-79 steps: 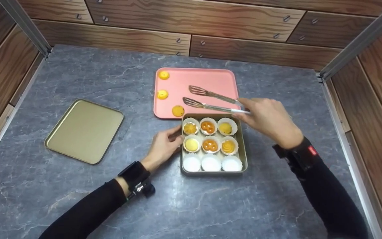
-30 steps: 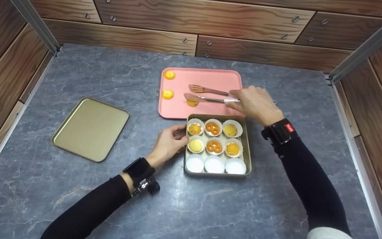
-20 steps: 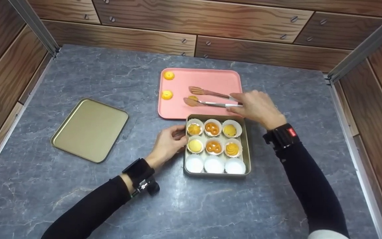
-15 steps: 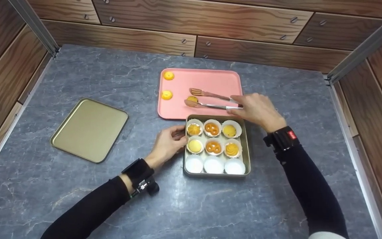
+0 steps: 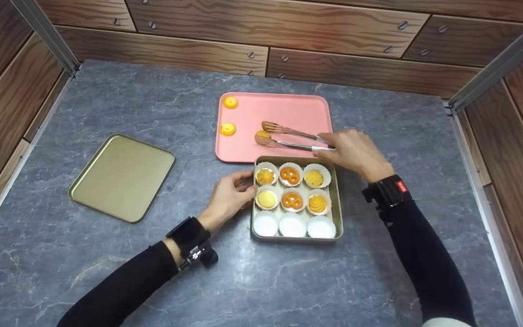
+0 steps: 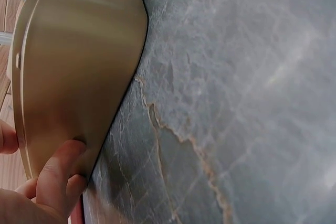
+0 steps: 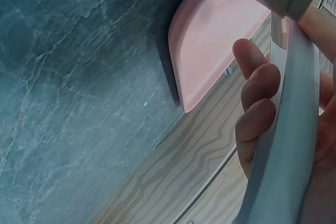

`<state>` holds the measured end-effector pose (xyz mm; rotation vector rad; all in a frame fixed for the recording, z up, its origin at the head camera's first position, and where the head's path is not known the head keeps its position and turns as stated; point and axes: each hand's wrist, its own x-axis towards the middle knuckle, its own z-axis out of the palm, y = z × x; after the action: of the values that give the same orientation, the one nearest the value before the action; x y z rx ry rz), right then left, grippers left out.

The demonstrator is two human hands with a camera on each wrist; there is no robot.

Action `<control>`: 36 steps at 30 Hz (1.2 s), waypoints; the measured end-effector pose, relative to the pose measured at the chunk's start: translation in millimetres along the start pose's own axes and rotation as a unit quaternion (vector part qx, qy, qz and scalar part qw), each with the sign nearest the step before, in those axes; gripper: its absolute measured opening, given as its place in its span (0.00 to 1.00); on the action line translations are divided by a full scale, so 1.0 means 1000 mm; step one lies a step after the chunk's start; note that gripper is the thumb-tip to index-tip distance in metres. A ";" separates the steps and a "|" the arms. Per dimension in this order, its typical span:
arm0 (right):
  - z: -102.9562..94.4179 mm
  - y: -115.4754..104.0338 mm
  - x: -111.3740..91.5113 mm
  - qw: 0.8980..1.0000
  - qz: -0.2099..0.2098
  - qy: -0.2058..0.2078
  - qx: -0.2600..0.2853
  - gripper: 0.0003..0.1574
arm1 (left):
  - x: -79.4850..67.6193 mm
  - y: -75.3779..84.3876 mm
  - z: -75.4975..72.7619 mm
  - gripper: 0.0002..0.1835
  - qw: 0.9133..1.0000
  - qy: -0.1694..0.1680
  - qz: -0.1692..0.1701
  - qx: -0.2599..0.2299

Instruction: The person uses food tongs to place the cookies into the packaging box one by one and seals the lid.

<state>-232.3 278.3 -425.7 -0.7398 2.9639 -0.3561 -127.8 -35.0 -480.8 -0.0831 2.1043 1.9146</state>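
Note:
My right hand (image 5: 356,152) grips a pair of tongs (image 5: 302,147) by their pale handles, also seen in the right wrist view as a long handle (image 7: 289,145) across the curled fingers. The slotted tong heads are spread, with a round yellow cookie (image 5: 263,135) between them on the pink tray (image 5: 293,109). At the near left, my left hand (image 5: 229,197) holds the side of a gold square tin (image 5: 337,218). Its fingers press the outer wall, with the thumb at the rim. Paper cups in the tin hold several cookies; a front-row cup (image 5: 292,225) shows only white.
Two yellow cookies, one at the back (image 5: 230,102) and one lower (image 5: 228,129), lie along the tray's left side. A gold lid (image 5: 123,177) lies flat at the left. Wood-patterned walls (image 5: 225,27) bound the grey marbled table (image 5: 198,286).
The cookie by the tray's front left edge is now farther right and back, between the tong heads. The right hand and tongs shifted slightly; the left hand stayed at the tin.

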 end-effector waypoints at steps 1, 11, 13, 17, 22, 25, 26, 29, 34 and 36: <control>0.000 0.000 0.000 1.000 -0.001 0.000 0.000 0.30 | 0.000 0.000 0.000 0.30 1.000 0.000 0.000 -0.002; 0.002 0.001 0.001 1.000 -0.004 0.007 0.001 0.31 | 0.001 0.000 0.001 0.30 1.000 0.003 -0.001 0.003; 0.002 0.001 0.000 1.000 -0.009 0.013 0.002 0.30 | 0.001 0.000 0.001 0.30 1.000 0.002 -0.003 -0.002; 0.003 0.001 -0.002 1.000 -0.011 0.022 0.002 0.21 | 0.000 -0.001 0.001 0.30 1.000 0.001 0.000 -0.010; 0.001 0.002 -0.005 1.000 -0.007 0.029 0.004 0.16 | -0.001 0.000 0.001 0.29 1.000 0.002 0.005 -0.013; -0.002 0.002 -0.009 0.999 -0.007 0.033 0.014 0.16 | -0.001 0.000 0.001 0.30 1.000 0.000 -0.001 -0.019; -0.003 0.003 -0.010 0.999 -0.007 0.034 0.017 0.16 | -0.001 0.000 0.000 0.30 1.000 -0.001 -0.003 -0.019; -0.005 0.003 -0.014 0.999 -0.006 0.040 0.027 0.18 | -0.001 0.000 0.000 0.30 1.000 -0.003 -0.008 -0.025; -0.010 0.002 -0.024 0.998 -0.009 0.056 0.036 0.21 | -0.001 -0.001 0.000 0.30 1.000 -0.002 -0.012 -0.029; -0.012 0.001 -0.030 0.997 -0.016 0.068 0.037 0.23 | -0.001 -0.001 0.000 0.30 1.000 -0.002 -0.010 -0.028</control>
<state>-207.8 296.2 -414.0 -0.7843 3.0470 -0.5368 -126.9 -35.0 -481.2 -0.1121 2.0397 1.9612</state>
